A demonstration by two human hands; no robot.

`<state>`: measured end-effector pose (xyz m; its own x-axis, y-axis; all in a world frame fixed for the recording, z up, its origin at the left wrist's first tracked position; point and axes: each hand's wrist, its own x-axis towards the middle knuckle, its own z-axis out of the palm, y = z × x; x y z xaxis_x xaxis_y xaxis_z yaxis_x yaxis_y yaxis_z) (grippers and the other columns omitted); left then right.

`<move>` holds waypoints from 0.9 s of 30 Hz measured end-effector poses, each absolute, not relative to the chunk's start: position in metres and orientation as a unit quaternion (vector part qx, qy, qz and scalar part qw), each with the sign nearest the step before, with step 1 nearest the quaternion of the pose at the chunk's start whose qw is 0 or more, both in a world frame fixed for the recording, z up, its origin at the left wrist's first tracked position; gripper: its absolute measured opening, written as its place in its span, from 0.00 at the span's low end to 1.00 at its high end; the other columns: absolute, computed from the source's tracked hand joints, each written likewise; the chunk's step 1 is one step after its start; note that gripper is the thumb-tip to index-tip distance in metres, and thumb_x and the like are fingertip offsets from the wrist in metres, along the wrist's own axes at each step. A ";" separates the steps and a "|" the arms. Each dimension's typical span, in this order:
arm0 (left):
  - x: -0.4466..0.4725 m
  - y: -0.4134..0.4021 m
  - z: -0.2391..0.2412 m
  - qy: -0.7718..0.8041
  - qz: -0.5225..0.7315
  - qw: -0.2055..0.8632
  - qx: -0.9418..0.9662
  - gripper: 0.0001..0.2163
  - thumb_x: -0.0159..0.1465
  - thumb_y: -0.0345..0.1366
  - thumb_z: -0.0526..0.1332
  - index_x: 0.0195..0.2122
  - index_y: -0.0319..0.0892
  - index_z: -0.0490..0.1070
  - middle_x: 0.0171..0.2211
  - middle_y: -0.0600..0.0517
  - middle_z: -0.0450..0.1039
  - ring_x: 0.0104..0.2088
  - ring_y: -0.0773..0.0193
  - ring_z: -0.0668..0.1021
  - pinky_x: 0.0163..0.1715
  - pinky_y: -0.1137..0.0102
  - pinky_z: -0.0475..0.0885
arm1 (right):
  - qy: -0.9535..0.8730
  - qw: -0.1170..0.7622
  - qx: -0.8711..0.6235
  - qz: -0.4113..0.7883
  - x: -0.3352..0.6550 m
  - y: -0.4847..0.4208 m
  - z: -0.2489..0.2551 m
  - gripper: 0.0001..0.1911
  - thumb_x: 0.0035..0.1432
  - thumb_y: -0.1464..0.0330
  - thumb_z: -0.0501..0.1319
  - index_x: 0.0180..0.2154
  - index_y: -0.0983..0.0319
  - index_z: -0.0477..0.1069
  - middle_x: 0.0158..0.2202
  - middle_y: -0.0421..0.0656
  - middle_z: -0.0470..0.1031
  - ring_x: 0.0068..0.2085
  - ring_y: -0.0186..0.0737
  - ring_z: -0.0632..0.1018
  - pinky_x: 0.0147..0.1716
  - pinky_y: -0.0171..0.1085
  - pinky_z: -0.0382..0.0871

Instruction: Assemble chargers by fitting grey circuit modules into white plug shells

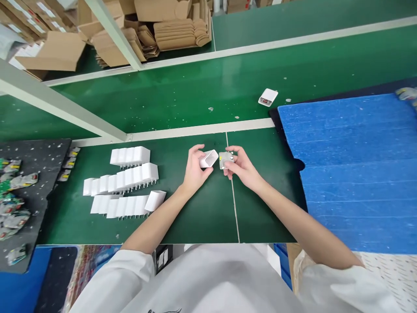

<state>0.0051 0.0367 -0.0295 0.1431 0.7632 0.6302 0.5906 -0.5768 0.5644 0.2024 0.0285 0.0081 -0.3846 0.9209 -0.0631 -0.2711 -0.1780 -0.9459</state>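
Note:
My left hand (194,168) grips a white plastic housing (209,159), whose open end faces right. Close beside that opening, my right hand (243,167) pinches a small grey circuit module (226,160) with a yellow mark on its left edge. A narrow gap separates the two parts, both held above the green bench (208,217). To the left of my hands stand several white housings (130,179) in three rows, with metal pins showing along their lower edges. The fingertips behind the module are partly hidden.
A black mat with several circuit modules (19,178) lies at the left. On the right is a blue mat (352,174). A white device (268,97) rests beyond the bench's rear rail. Cardboard boxes (176,32) fill the upper shelf, and a metal post (65,102) slants at left.

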 end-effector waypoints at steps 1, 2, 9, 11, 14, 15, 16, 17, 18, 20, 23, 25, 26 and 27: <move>0.005 0.037 -0.030 0.447 0.466 0.107 0.756 0.17 0.62 0.30 0.65 0.46 0.47 0.59 0.54 0.43 0.70 0.53 0.53 0.77 0.47 0.57 0.76 | -0.477 0.432 -0.338 0.686 0.203 0.027 0.005 0.28 0.56 0.54 0.71 0.48 0.56 0.59 0.28 0.32 0.71 0.27 0.32 0.74 0.21 0.30 0.69; 0.004 0.037 -0.031 0.442 0.457 0.119 0.762 0.17 0.63 0.32 0.66 0.46 0.47 0.58 0.55 0.42 0.71 0.53 0.53 0.78 0.47 0.57 0.77 | -0.485 0.425 -0.329 0.690 0.203 0.024 0.002 0.27 0.56 0.53 0.70 0.47 0.56 0.59 0.28 0.33 0.71 0.27 0.32 0.74 0.21 0.31 0.70; 0.002 0.037 -0.031 0.408 0.439 0.123 0.791 0.17 0.68 0.43 0.66 0.47 0.49 0.57 0.52 0.43 0.76 0.52 0.55 0.79 0.48 0.55 0.77 | -0.505 0.426 -0.345 0.667 0.199 0.014 0.006 0.28 0.62 0.51 0.65 0.56 0.57 0.63 0.31 0.34 0.71 0.24 0.29 0.70 0.20 0.32 0.68; 0.003 0.036 -0.030 0.401 0.439 0.123 0.794 0.16 0.68 0.44 0.65 0.47 0.49 0.57 0.52 0.43 0.77 0.52 0.55 0.79 0.47 0.56 0.77 | -0.487 0.438 -0.343 0.673 0.199 0.014 0.006 0.29 0.60 0.49 0.67 0.53 0.56 0.61 0.27 0.31 0.68 0.22 0.29 0.70 0.18 0.31 0.66; 0.004 0.036 -0.029 0.381 0.442 0.126 0.802 0.16 0.68 0.44 0.65 0.48 0.49 0.57 0.52 0.43 0.77 0.52 0.56 0.78 0.47 0.56 0.77 | -0.455 0.440 -0.339 0.696 0.198 0.015 0.004 0.28 0.57 0.46 0.68 0.42 0.56 0.58 0.24 0.29 0.67 0.20 0.29 0.69 0.15 0.29 0.64; 0.004 0.037 -0.029 0.376 0.442 0.128 0.805 0.16 0.68 0.43 0.66 0.48 0.49 0.57 0.52 0.43 0.77 0.52 0.56 0.78 0.46 0.57 0.77 | -0.447 0.435 -0.342 0.702 0.197 0.016 0.004 0.28 0.56 0.46 0.68 0.40 0.56 0.57 0.23 0.29 0.67 0.19 0.29 0.68 0.14 0.29 0.64; 0.004 0.037 -0.029 0.372 0.441 0.129 0.806 0.16 0.68 0.43 0.66 0.48 0.49 0.57 0.52 0.43 0.77 0.52 0.56 0.78 0.46 0.57 0.77 | -0.441 0.429 -0.345 0.709 0.197 0.016 0.004 0.28 0.56 0.45 0.68 0.38 0.56 0.57 0.23 0.29 0.67 0.19 0.29 0.68 0.14 0.29 0.64; 0.004 0.037 -0.029 0.369 0.440 0.131 0.808 0.17 0.68 0.43 0.66 0.48 0.49 0.57 0.52 0.43 0.77 0.52 0.56 0.78 0.46 0.57 0.77 | -0.435 0.424 -0.348 0.714 0.197 0.016 0.004 0.28 0.56 0.45 0.68 0.38 0.56 0.57 0.22 0.29 0.68 0.19 0.29 0.68 0.14 0.29 0.64; 0.004 0.037 -0.029 0.367 0.438 0.133 0.809 0.17 0.68 0.43 0.66 0.48 0.49 0.57 0.52 0.43 0.77 0.52 0.56 0.78 0.46 0.58 0.77 | -0.428 0.421 -0.351 0.719 0.197 0.016 0.004 0.28 0.56 0.45 0.68 0.38 0.56 0.57 0.22 0.29 0.68 0.18 0.29 0.68 0.13 0.29 0.64; 0.003 0.037 -0.029 0.368 0.433 0.135 0.812 0.16 0.68 0.43 0.66 0.48 0.49 0.57 0.52 0.44 0.77 0.52 0.56 0.78 0.46 0.57 0.77 | -0.412 0.421 -0.351 0.727 0.197 0.017 0.005 0.28 0.55 0.46 0.69 0.37 0.57 0.58 0.22 0.29 0.68 0.18 0.28 0.68 0.13 0.29 0.63; 0.003 0.037 -0.030 0.374 0.424 0.136 0.814 0.16 0.68 0.43 0.65 0.48 0.49 0.57 0.52 0.43 0.76 0.52 0.55 0.78 0.47 0.57 0.77 | -0.400 0.423 -0.347 0.735 0.197 0.017 0.006 0.28 0.56 0.46 0.69 0.36 0.57 0.57 0.22 0.29 0.68 0.18 0.28 0.68 0.13 0.28 0.63; 0.003 0.037 -0.029 0.375 0.422 0.136 0.814 0.17 0.68 0.43 0.66 0.48 0.49 0.57 0.52 0.43 0.76 0.52 0.55 0.78 0.47 0.57 0.76 | -0.406 0.420 -0.347 0.734 0.197 0.017 0.006 0.27 0.56 0.46 0.69 0.36 0.56 0.57 0.21 0.28 0.68 0.18 0.27 0.67 0.13 0.28 0.63; 0.003 0.037 -0.029 0.373 0.425 0.136 0.814 0.17 0.68 0.43 0.66 0.48 0.50 0.57 0.53 0.43 0.76 0.52 0.55 0.78 0.47 0.57 0.76 | -0.412 0.418 -0.349 0.731 0.197 0.017 0.006 0.27 0.56 0.46 0.69 0.36 0.56 0.57 0.21 0.28 0.68 0.17 0.27 0.67 0.13 0.28 0.63; 0.003 0.037 -0.029 0.371 0.428 0.136 0.813 0.17 0.68 0.43 0.66 0.48 0.50 0.57 0.53 0.44 0.76 0.52 0.55 0.77 0.47 0.57 0.76 | -0.417 0.415 -0.353 0.728 0.197 0.017 0.006 0.27 0.56 0.47 0.68 0.36 0.56 0.57 0.21 0.28 0.68 0.17 0.27 0.67 0.13 0.28 0.63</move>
<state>0.0033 0.0367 -0.0291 0.3583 0.7197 0.5946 0.4862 -0.6876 0.5392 0.1974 0.0174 0.0064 -0.4064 0.8982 -0.1676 -0.3098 -0.3080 -0.8995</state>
